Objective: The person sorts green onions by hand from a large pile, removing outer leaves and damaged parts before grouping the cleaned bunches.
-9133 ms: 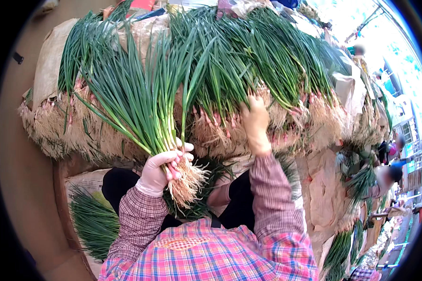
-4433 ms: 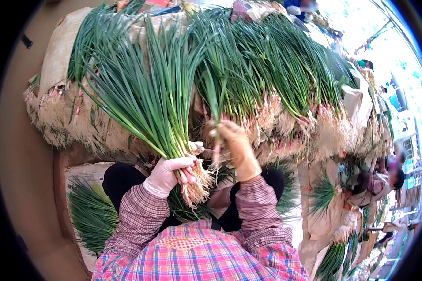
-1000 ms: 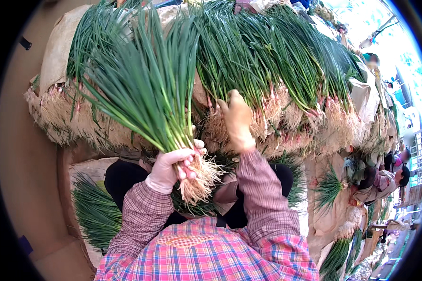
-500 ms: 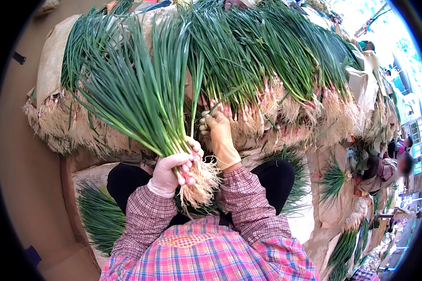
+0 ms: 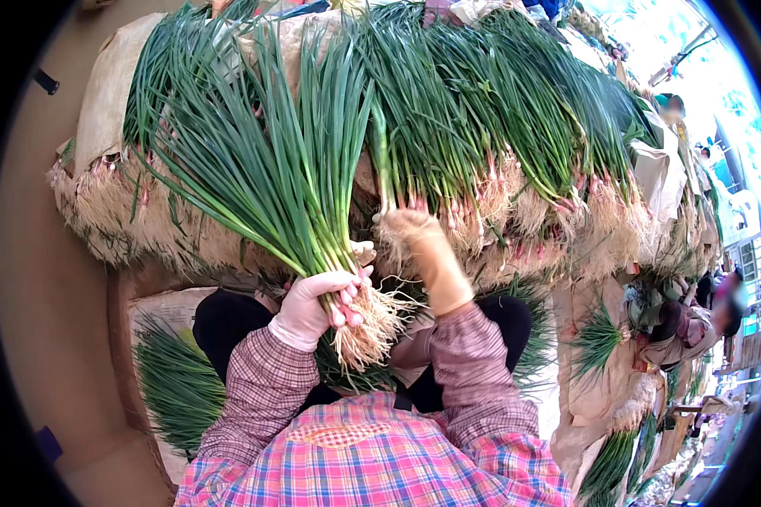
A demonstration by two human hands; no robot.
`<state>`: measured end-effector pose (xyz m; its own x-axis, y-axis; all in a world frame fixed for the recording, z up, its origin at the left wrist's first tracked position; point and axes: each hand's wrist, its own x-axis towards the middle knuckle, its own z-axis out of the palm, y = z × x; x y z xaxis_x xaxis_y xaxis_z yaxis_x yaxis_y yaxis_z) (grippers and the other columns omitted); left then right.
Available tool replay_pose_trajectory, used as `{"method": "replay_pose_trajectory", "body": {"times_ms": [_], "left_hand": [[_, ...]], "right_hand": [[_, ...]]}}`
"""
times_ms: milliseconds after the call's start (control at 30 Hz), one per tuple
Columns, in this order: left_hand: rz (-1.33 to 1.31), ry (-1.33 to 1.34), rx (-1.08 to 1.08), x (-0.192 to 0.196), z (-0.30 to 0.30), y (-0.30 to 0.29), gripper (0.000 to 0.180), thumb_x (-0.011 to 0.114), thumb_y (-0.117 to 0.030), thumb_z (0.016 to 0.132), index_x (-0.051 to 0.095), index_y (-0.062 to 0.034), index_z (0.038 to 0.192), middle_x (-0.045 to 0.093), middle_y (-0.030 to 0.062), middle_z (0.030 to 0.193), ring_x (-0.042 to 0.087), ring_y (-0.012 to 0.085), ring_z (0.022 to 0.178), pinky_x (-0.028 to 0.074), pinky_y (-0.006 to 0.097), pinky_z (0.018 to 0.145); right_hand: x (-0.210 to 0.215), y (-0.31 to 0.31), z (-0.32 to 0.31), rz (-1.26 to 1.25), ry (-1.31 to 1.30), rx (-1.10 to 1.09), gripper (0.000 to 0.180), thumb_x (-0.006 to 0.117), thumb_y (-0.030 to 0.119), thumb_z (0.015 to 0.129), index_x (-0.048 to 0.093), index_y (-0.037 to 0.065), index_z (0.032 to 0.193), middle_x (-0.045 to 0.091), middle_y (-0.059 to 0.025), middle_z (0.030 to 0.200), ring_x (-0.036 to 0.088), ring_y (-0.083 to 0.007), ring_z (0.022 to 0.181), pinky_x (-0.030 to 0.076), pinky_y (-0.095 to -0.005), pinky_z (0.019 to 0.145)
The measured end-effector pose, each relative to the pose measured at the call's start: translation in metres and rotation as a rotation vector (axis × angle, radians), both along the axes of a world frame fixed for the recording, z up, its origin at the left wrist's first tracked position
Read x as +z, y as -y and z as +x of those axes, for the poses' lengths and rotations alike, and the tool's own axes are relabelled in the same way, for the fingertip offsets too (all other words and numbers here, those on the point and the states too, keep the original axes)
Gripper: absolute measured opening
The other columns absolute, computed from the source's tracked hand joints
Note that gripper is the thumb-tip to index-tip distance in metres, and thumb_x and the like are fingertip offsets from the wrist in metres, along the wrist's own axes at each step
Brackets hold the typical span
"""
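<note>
My left hand (image 5: 317, 302), in a pale glove, grips a thick bunch of green onions (image 5: 271, 177) near the roots; the leaves fan up and to the left, and the pale roots (image 5: 370, 325) hang below my fist. My right hand (image 5: 416, 237), in a tan glove, is closed on a few green onion stalks (image 5: 380, 160) just to the right of the bunch, at the lower edge of the big pile of green onions (image 5: 499, 127) in front of me. Plaid sleeves cover both forearms.
The pile lies on tan sacks (image 5: 110, 84) stretching left to right, roots toward me. More green onions (image 5: 173, 380) lie on a sack by my left knee. At right, another person (image 5: 685, 325) crouches among small bunches (image 5: 600, 338). Brown floor (image 5: 42, 279) runs along the left.
My right hand has moved from the roots of the pile back toward the bunch, now closed on a few stalks beside it. The left hand kept its bunch throughout.
</note>
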<state>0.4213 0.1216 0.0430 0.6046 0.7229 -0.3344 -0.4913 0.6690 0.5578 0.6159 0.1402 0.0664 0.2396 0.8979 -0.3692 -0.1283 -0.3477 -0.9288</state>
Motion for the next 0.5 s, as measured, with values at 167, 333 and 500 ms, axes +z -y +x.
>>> {"method": "replay_pose_trajectory", "body": {"times_ms": [167, 333, 500], "left_hand": [[0.041, -0.012, 0.029, 0.006, 0.010, 0.005, 0.042, 0.053, -0.007, 0.077, 0.052, 0.0044, 0.118, 0.060, 0.0145, 0.108, 0.057, 0.0245, 0.103, 0.042, 0.041, 0.099], [-0.042, -0.175, -0.086, -0.009, -0.006, 0.002, 0.041, 0.054, -0.008, 0.080, 0.051, 0.0053, 0.118, 0.061, 0.0139, 0.096, 0.062, 0.0215, 0.090, 0.054, 0.030, 0.045], [0.067, -0.130, -0.047, 0.013, 0.010, 0.008, 0.043, 0.055, -0.008, 0.080, 0.049, 0.0056, 0.121, 0.059, 0.0087, 0.080, 0.058, 0.0114, 0.067, 0.053, 0.027, 0.046]], "right_hand": [[-0.067, -0.001, 0.021, 0.185, -0.272, -0.055, 0.024, 0.061, 0.023, 0.089, 0.067, 0.000, 0.092, 0.068, -0.0054, 0.085, 0.058, -0.0078, 0.065, 0.045, -0.0195, 0.057], [-0.035, 0.019, -0.017, 0.093, -0.447, 0.347, 0.022, 0.063, 0.021, 0.088, 0.064, 0.001, 0.097, 0.067, -0.0052, 0.086, 0.061, -0.0117, 0.075, 0.049, -0.0264, 0.076], [-0.061, -0.015, -0.009, 0.097, -0.871, 0.324, 0.030, 0.056, 0.020, 0.091, 0.053, 0.003, 0.115, 0.057, 0.0006, 0.091, 0.051, -0.0079, 0.065, 0.041, -0.0210, 0.052]]}}
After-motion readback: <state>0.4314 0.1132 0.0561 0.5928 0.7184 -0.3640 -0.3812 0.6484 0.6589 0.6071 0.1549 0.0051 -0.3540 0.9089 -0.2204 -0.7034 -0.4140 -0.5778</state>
